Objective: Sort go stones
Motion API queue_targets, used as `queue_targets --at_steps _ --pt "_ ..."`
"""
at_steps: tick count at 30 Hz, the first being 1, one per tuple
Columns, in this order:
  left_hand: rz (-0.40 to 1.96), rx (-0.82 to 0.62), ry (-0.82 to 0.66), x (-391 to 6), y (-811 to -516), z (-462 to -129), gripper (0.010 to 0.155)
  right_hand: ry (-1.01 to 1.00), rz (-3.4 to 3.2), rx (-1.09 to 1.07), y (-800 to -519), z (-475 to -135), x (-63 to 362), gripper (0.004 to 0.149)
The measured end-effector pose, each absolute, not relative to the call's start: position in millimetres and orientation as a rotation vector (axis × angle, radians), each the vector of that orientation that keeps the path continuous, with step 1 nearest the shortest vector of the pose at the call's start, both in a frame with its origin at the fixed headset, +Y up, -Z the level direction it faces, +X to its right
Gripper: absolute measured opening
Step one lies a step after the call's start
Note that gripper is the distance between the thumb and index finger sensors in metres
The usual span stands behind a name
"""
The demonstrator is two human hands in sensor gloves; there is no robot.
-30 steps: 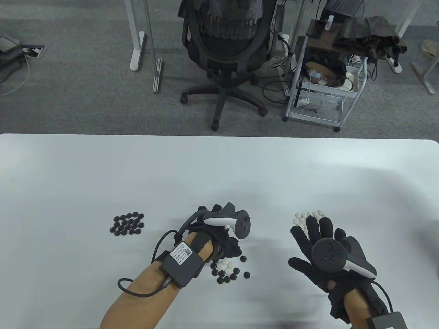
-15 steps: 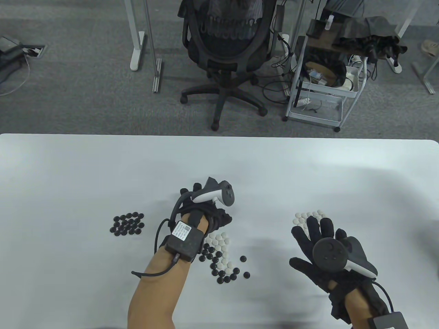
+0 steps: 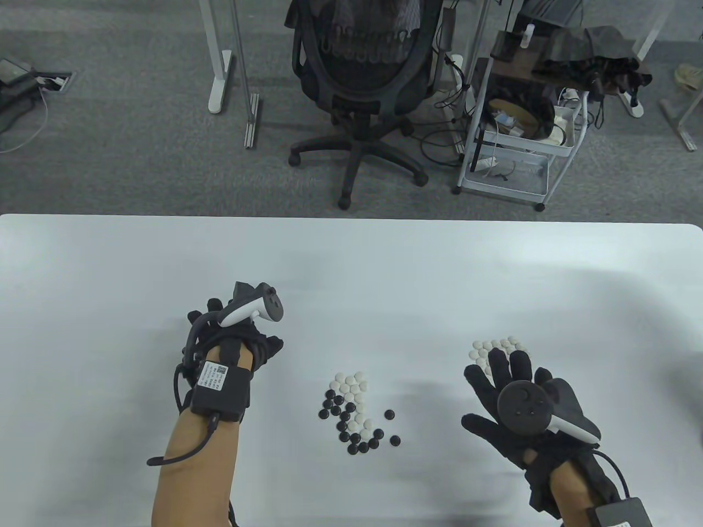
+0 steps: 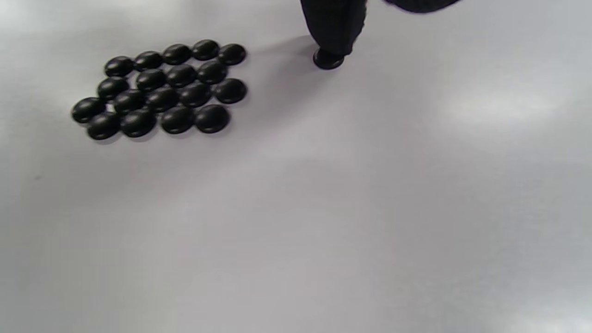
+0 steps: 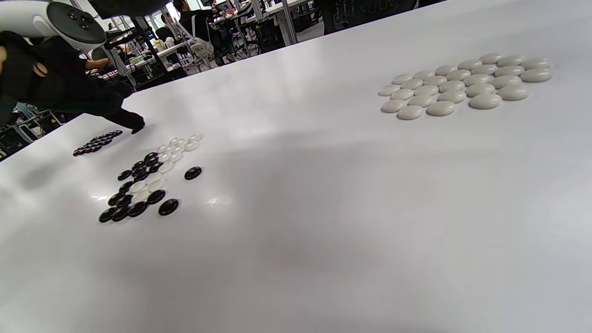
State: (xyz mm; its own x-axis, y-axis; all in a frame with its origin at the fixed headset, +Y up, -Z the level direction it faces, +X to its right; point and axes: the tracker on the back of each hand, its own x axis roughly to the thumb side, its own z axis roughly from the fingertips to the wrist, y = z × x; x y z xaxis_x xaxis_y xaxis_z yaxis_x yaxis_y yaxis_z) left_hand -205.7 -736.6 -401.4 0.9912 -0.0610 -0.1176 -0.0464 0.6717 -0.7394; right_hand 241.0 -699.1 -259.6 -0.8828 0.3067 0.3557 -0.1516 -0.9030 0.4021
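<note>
Several sorted black stones [image 4: 162, 88] lie in a tight patch; in the table view my left hand [image 3: 230, 340] covers them. One finger [image 4: 333, 27] of that hand comes down onto a single black stone [image 4: 328, 60] lying flat on the table, a little right of the patch. A mixed pile of black and white stones [image 3: 354, 409] sits at the table's middle. My right hand [image 3: 500, 379] is spread flat and holds nothing, just in front of the sorted white stones [image 3: 497, 348]. The right wrist view shows the white stones [image 5: 462, 85], the mixed pile [image 5: 143, 180] and the left hand [image 5: 69, 88].
The stones lie on a white table [image 3: 110, 263]. Two loose black stones [image 3: 389, 414] lie right of the mixed pile. Beyond the far edge stand an office chair [image 3: 362, 82] and a white wire cart [image 3: 516, 137].
My left hand has moved from over the mixed pile leftward to the black patch, uncovering the pile. The right hand has stayed where it was.
</note>
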Motion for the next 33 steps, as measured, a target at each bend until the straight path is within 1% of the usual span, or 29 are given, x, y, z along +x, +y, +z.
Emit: queue_targets --at_steps 8,13,17,20,23,28,31,32,33 --pt "-0.018 -0.835 0.198 -228.8 -735.7 -394.3 0.067 0.546 2.785 0.608 -699.2 -259.9 240.6 0.079" --pt "-0.022 -0.839 0.220 -235.1 -734.8 -391.4 0.068 0.550 2.784 0.608 -699.4 -259.9 240.5 0.079" --pt "-0.017 -0.829 0.211 -233.9 -730.4 -389.2 0.068 0.551 2.783 0.609 -699.8 -260.1 240.5 0.079" --pt "0.022 -0.802 0.138 -222.4 -720.7 -386.9 0.068 0.547 2.783 0.611 -699.5 -260.1 240.5 0.079" --pt "0.033 -0.806 0.018 -197.3 -709.7 -381.3 0.068 0.543 2.782 0.611 -699.3 -260.2 240.9 0.079" --pt "-0.024 -0.826 -0.233 -138.3 -701.1 -362.1 0.067 0.521 2.775 0.594 -696.3 -260.2 244.8 0.079" --pt "-0.074 -0.817 -0.449 -85.0 -700.0 -335.0 0.067 0.512 2.773 0.589 -694.8 -259.8 246.3 0.079" --pt "-0.078 -0.817 -0.475 -78.3 -700.5 -331.2 0.066 0.511 2.772 0.590 -694.8 -259.8 246.4 0.079" --pt "-0.091 -0.821 -0.536 -61.5 -702.5 -322.1 0.066 0.511 2.772 0.592 -694.7 -259.7 246.2 0.079"
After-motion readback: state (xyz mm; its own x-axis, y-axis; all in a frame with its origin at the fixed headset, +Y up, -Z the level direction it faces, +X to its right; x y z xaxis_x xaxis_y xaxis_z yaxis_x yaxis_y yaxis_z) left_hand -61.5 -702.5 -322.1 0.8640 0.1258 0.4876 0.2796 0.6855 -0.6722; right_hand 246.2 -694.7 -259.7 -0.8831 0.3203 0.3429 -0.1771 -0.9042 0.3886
